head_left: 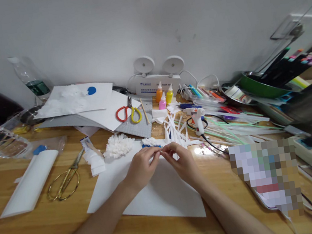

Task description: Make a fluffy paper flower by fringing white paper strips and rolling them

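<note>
My left hand [143, 166] and my right hand [181, 163] meet fingertip to fingertip over a white sheet of paper [167, 193]. Both are closed in a pinch; what lies between the fingertips is too small to make out. Just beyond them a blue piece with white crumpled bits [151, 142] rests at the sheet's far edge. A ruffled white paper cluster [118, 145] sits left of my left hand. Loose white paper strips [174, 130] lie behind my right hand.
Gold scissors [67, 179] and a rolled white sheet [31, 184] lie left. Red-and-yellow-handled scissors [128, 113] rest on papers behind. A glue gun [198, 120] stands right with its cord trailing. Paint bottles [168, 96] stand at the back; a blurred-out device [266, 178] lies front right.
</note>
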Motion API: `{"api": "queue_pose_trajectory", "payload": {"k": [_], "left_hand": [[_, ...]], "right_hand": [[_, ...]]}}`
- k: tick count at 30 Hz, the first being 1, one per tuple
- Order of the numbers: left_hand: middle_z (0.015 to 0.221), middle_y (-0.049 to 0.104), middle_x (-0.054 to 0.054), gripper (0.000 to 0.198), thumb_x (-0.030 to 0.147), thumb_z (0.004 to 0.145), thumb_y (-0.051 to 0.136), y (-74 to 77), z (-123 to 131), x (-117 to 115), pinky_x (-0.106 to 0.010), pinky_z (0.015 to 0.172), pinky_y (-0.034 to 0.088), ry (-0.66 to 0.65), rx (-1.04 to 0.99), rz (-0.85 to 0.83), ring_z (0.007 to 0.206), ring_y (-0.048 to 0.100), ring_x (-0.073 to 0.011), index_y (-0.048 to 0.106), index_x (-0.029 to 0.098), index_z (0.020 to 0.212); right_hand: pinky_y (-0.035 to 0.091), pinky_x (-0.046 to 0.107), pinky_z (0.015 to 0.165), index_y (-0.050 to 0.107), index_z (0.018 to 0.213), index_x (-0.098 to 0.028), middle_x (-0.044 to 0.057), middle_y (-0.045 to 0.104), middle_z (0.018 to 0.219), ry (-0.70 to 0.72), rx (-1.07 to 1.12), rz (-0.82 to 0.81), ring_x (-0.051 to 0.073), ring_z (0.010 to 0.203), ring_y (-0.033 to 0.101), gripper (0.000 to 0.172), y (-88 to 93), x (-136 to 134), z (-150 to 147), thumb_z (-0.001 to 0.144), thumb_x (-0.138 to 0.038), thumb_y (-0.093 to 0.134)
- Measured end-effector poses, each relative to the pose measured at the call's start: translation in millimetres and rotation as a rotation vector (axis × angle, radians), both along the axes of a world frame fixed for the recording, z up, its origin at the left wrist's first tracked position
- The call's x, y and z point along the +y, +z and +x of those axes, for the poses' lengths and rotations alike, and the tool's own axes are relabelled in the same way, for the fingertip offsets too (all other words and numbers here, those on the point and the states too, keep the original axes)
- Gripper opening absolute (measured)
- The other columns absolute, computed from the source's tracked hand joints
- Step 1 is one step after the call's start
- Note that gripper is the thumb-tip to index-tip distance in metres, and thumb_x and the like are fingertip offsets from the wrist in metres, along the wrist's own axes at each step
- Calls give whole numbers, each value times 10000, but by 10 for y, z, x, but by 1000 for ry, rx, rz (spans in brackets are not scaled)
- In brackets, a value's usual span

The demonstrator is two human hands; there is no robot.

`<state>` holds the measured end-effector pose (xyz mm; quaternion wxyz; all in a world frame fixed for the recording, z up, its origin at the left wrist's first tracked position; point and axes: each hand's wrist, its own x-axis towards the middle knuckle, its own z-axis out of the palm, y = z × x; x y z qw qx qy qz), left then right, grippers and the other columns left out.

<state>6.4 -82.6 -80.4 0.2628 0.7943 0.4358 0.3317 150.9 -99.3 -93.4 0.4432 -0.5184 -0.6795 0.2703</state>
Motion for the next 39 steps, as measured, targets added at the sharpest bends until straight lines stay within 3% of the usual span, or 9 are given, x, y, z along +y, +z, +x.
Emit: {"api": "queue_pose_trajectory", "payload": {"k": [9,17,28,39], "left_hand": [[860,645,-35,192,184,793,437,-16,11,7,-259,761,448,0,-63,-27,819,582,-145,607,180,883],[865,650,-37,203,199,785,451,-40,11,10,-263,727,462,3,-85,-60,799,587,-148,609,182,910],[714,625,5,123,198,763,474,43,-20,23,-196,631,433,71,-101,-77,649,546,-99,592,166,755],[825,632,-21,150,169,773,446,4,-4,10,-211,699,442,27,-82,-40,770,565,-119,585,170,830]], "right_hand": [[424,246,557,573,749,-177,13,570,663,-111,34,61,120,599,512,50,1,3,0,741,-226,565],[435,289,643,598,745,-195,35,599,711,-136,-76,296,152,705,527,56,-40,-2,-21,741,-159,554],[399,250,593,489,745,-192,5,536,693,-15,-68,142,125,657,474,42,-27,5,-21,785,-181,492],[403,252,614,489,785,-196,11,534,734,10,-60,100,129,690,483,28,-66,11,-14,803,-187,470]]}}
